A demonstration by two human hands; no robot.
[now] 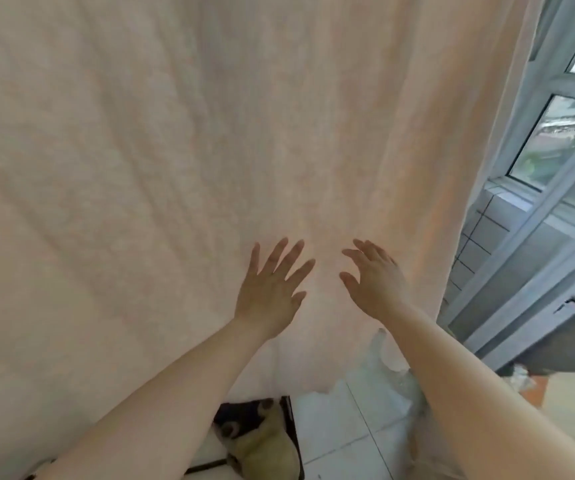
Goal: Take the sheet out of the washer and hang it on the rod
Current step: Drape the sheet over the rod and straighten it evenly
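The sheet (182, 161), a pale peach cloth, hangs as a broad curtain that fills most of the view, its lower edge ending above the white tiled floor (341, 420). The rod it presumably hangs from is out of sight above the frame, and no washer is visible. Soft diagonal creases run across the left part, while the right edge falls in loose vertical folds beside the window (556, 140).

The hanging itself looks done, so the step in hand is judged to be smoothing. To do it well, the person would keep both palms flat and sweep outward and downward from the middle, working the creases toward the edges rather than bunching the cloth, and pressing lightly so the sheet does not slide along its support.

The 2 hands sit low and slightly right of the sheet's centre, close together but not touching each other. The left hand (272, 289) has its fingers spread and straight against or just in front of the cloth. The right hand (376, 278) is also spread, fingers slightly bent, holding nothing. Whether either palm actually touches the fabric cannot be told.
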